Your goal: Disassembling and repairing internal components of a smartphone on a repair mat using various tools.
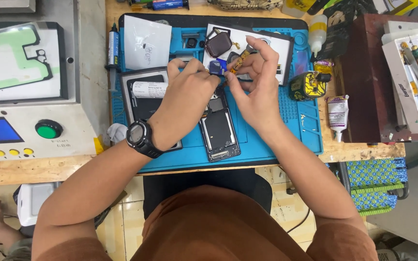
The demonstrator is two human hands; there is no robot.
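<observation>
A person in a brown shirt leans over a wooden bench (49,169), both hands meeting above a blue rubber work mat (267,145) with raised ribs and small moulded trays along its far edge. To the left stands a grey metal machine (81,72) with a round green button (48,129), a row of small yellow buttons and a blue screen. At the right edge, a white tray (414,82) holds slim gold-banded screwdriver bits laid side by side.

On the mat lies an opened phone (220,129), a flat dark rectangle with a thin metallic frame and its back cover off; its long axis runs from the person toward the far edge of the bench, its top end hidden under the hands. Just to its left sits a dark back panel (143,99) bearing a white label.

The left hand (187,94), a black watch (140,138) on its wrist, is curled closed, fingertips pinching a small blue part (216,66) over the phone's upper end. The right hand (257,84) grips a slender screwdriver (240,61) with a gold knurled handle, tilted down toward the blue part. A small yellow and black device (307,85) rests on the mat to the right.
</observation>
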